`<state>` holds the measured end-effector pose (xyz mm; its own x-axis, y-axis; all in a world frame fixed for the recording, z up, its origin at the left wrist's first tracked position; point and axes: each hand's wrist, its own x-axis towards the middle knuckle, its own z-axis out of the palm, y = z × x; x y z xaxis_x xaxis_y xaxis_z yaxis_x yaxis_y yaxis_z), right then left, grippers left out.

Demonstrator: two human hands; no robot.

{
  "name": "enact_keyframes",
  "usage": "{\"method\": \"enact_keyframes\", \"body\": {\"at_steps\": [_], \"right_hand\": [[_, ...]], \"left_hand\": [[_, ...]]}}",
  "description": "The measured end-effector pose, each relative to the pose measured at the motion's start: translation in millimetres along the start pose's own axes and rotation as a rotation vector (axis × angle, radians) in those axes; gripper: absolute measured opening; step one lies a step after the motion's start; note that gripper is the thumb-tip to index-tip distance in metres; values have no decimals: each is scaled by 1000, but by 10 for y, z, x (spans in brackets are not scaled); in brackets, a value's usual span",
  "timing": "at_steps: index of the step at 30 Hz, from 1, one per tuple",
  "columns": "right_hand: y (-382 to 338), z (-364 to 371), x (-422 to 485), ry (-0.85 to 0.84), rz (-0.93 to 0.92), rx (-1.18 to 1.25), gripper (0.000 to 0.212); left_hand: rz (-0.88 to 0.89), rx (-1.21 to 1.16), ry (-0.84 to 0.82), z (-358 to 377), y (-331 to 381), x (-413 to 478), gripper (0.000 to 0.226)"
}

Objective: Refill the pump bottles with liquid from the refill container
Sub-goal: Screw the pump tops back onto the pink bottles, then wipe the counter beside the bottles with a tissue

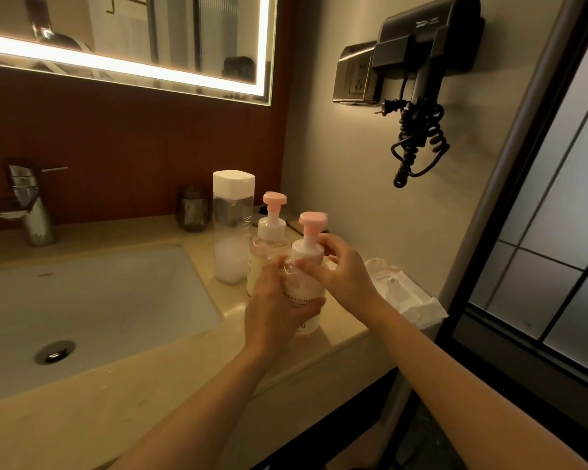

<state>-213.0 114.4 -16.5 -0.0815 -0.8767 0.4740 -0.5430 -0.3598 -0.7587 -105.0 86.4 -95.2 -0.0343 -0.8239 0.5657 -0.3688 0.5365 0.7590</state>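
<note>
Two clear pump bottles with pink pump heads stand on the beige counter right of the sink. My left hand wraps around the body of the nearer pump bottle. My right hand grips that bottle's white collar just under the pink head. The second pump bottle stands behind it, untouched. The refill container, a tall clear bottle with a white square cap, stands upright to the left of both, with white liquid in its lower part.
A white sink basin with a drain and a chrome tap fills the left. A white packet lies at the counter's right end. A dark glass stands by the back wall. A hair dryer hangs on the right wall.
</note>
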Motion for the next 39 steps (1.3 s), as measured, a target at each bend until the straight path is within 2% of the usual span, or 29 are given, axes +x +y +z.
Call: {"method": "enact_keyframes", "body": {"at_steps": [3, 6, 11, 16, 21, 23, 25, 27, 29, 32, 35, 39], "right_hand": [[-32, 49, 52, 30, 27, -93, 59], [-65, 40, 93, -34, 66, -161, 64], [-67, -43, 28, -26, -4, 7, 45], [-33, -5, 50, 138, -49, -36, 42], [39, -71, 58, 102, -88, -50, 35], [120, -146, 61, 151, -80, -13, 30], [274, -259, 79, 222, -11, -97, 31], [484, -401, 88, 224, 125, -313, 32], [694, -526, 79, 142, 269, -571, 37], [917, -571, 49, -61, 365, -857, 53], [1030, -520, 64, -122, 405, -898, 53], [1105, -526, 121, 14, 385, -819, 25]], "left_hand": [[3, -7, 2, -10, 8, -6, 84], [-6, -18, -2, -13, 13, -7, 82], [-13, -5, -9, 4, -1, 4, 87], [-7, -4, -2, 2, -16, 6, 86], [4, 4, -19, -13, -27, 13, 85], [7, 8, -22, -32, -24, 7, 86], [46, 44, 12, -78, -35, 0, 87], [132, 164, 51, -139, -74, 24, 92], [151, 217, 51, -221, -107, 65, 98], [126, 89, -22, -283, -170, 169, 100], [80, -28, -128, -279, -237, 272, 115], [38, -79, -223, -198, -343, 403, 115]]}}
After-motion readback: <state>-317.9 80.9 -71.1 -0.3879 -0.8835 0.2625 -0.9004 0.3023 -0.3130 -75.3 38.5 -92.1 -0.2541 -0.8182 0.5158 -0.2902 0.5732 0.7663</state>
